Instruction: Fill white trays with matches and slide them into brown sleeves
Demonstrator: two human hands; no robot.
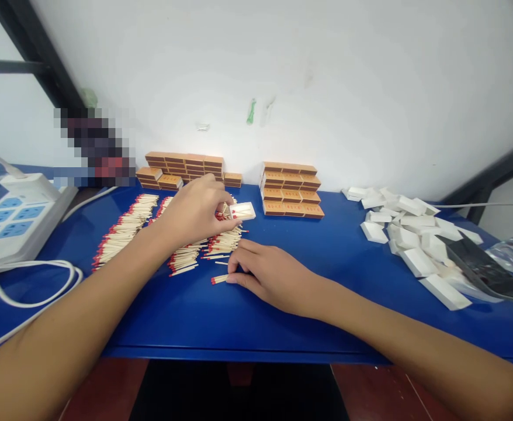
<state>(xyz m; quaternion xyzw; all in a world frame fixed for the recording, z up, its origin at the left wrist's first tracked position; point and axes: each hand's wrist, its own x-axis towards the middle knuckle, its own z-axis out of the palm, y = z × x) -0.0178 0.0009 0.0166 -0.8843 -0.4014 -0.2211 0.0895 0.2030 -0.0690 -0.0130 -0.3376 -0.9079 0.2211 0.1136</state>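
My left hand (199, 207) is closed on a small white matchbox tray (244, 211), with a few red-tipped matches inside it. Lower and to the right, my right hand (267, 272) pinches a small bunch of matches (218, 280), their red heads pointing left, just at the table surface. Rows of loose matches (127, 228) lie to the left and under my left arm, partly hidden by it. Another heap of matches (226, 241) lies between my two hands.
Orange matchboxes (291, 190) stand stacked against the wall, with a second stack (184, 161) further left. White empty trays (414, 228) are heaped at the right beside a dark phone-like slab (479, 263). A power strip (15, 216) and white cable (75, 275) occupy the left of the blue table (173, 327).
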